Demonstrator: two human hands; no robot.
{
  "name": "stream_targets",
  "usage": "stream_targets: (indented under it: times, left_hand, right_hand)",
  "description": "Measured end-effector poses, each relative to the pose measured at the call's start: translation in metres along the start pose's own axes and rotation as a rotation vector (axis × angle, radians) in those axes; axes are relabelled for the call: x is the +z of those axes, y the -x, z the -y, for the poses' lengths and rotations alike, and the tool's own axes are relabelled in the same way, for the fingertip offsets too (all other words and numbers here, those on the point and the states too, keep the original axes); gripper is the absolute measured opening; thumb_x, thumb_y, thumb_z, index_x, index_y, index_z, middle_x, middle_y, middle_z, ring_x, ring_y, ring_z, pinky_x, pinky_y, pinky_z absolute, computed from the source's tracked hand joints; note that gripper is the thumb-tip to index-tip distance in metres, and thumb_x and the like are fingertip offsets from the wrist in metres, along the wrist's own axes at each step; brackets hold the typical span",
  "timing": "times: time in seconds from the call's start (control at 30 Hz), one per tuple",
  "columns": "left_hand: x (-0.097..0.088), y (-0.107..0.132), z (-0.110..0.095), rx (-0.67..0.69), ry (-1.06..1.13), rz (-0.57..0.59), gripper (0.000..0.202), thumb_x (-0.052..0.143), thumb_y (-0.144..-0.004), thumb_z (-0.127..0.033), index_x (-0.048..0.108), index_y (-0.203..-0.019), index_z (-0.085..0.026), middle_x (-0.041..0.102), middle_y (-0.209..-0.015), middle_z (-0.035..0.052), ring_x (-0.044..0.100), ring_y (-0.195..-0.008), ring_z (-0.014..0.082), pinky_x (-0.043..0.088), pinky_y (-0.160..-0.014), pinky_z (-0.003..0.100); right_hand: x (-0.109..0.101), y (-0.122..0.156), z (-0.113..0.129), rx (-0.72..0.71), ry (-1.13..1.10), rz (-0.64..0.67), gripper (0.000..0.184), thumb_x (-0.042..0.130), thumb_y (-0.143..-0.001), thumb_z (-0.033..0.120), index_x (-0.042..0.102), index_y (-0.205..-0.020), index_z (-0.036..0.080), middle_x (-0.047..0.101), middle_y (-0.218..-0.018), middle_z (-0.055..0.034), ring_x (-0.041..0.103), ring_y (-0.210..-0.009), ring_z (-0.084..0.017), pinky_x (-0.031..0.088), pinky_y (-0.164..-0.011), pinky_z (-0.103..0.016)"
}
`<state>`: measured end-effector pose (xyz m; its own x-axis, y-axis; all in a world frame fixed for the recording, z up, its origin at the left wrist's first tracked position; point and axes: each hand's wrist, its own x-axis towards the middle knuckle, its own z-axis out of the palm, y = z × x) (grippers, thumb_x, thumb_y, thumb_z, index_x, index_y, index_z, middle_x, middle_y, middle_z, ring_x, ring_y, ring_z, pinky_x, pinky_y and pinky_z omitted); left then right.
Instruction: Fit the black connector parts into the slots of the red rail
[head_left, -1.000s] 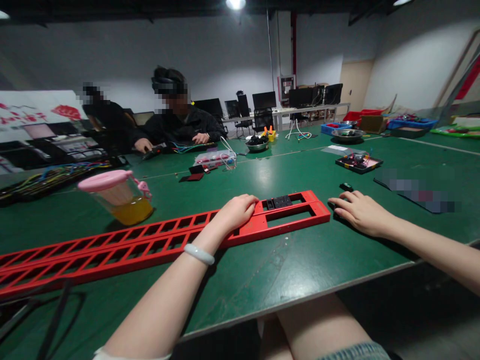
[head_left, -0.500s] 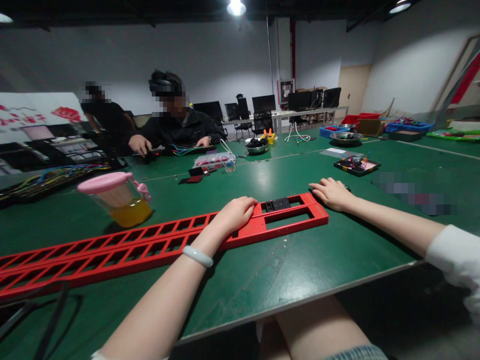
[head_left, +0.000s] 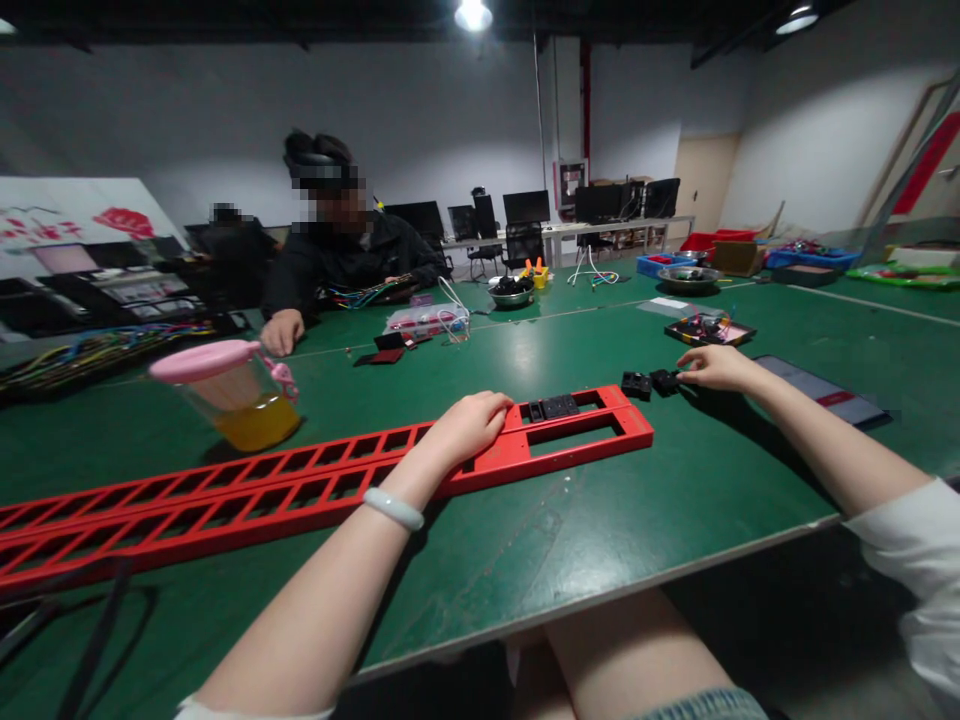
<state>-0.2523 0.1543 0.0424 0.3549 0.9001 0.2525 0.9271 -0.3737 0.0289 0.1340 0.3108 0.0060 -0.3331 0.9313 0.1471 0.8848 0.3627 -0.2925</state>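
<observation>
A long red frame [head_left: 491,462] with two rows of rectangular openings lies across the table. My left hand [head_left: 469,428] rests over it near its right end, fingers curled round the far edge, fingertips hidden. Beside those fingers, black modules [head_left: 559,406] sit in an opening of the far row. Two loose small black parts lie past the frame's right end: a black block [head_left: 636,385], and to its right a black module [head_left: 663,381]. My right hand [head_left: 712,368] has its bent thumb and fingers closed at the right end of that module.
A pink-lidded jug [head_left: 255,415] of orange liquid stands behind the frame. Right of my hand lies a dark flat panel [head_left: 821,390]; behind it is a tray [head_left: 709,330] of wired parts. Across the table sits a co-worker [head_left: 349,240] with a hand on the tabletop.
My right hand has moved right, off the frame's end, uncovering the two loose black parts. My left hand stays on the frame. The co-worker's hand has come down closer on the table.
</observation>
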Motion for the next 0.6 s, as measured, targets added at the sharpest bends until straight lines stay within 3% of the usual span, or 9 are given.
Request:
stream_targets:
  times: [0.13,0.23,0.3,0.47,0.6]
  left_hand:
    - [-0.001,0.001,-0.001,-0.012,-0.005,-0.006,0.031,0.032,-0.085,-0.026,0.059,-0.099,-0.019,0.062,-0.095,0.0052,0.056,-0.088,0.0162,0.042,-0.080,0.025]
    - [-0.001,0.002,-0.001,-0.011,-0.006,-0.008,0.031,0.033,-0.085,-0.026,0.059,-0.099,-0.019,0.062,-0.095,0.0053,0.056,-0.088,0.0162,0.042,-0.080,0.025]
    - [-0.001,0.002,-0.002,-0.010,-0.005,-0.011,0.031,0.033,-0.085,-0.025,0.059,-0.099,-0.019,0.062,-0.095,0.0053,0.056,-0.088,0.0162,0.042,-0.080,0.025]
    - [-0.005,0.004,-0.004,-0.007,0.006,0.010,0.030,0.034,-0.084,-0.023,0.059,-0.099,-0.019,0.062,-0.095,0.0053,0.056,-0.086,0.0159,0.043,-0.077,0.025]
    - [-0.006,0.005,-0.004,-0.016,0.010,0.011,0.030,0.035,-0.083,-0.021,0.059,-0.099,-0.019,0.062,-0.095,0.0049,0.057,-0.085,0.0153,0.043,-0.076,0.024]
  right_hand:
    - [0.006,-0.004,-0.008,0.005,-0.063,0.024,0.026,0.062,-0.063,0.028,0.065,-0.085,0.016,0.064,-0.076,-0.0077,0.059,-0.068,-0.021,0.046,-0.063,-0.032]
    - [0.006,-0.001,-0.007,0.031,-0.202,-0.141,0.017,0.062,-0.063,0.024,0.061,-0.079,0.016,0.062,-0.075,-0.0107,0.058,-0.066,-0.022,0.048,-0.060,-0.034]
    - [0.001,0.000,0.001,0.046,-0.408,-0.271,0.018,0.062,-0.065,0.024,0.056,-0.079,0.016,0.060,-0.076,-0.0109,0.058,-0.066,-0.021,0.049,-0.058,-0.034]
    - [-0.013,-0.005,0.065,-0.071,-1.124,-0.383,0.029,0.065,-0.064,0.027,0.045,-0.084,0.018,0.052,-0.078,-0.0018,0.058,-0.064,-0.013,0.052,-0.061,-0.030]
    - [0.002,-0.005,0.133,-0.251,-1.263,-0.280,0.036,0.063,-0.065,0.030,0.048,-0.096,0.021,0.052,-0.078,0.0020,0.060,-0.064,-0.012,0.053,-0.066,-0.032]
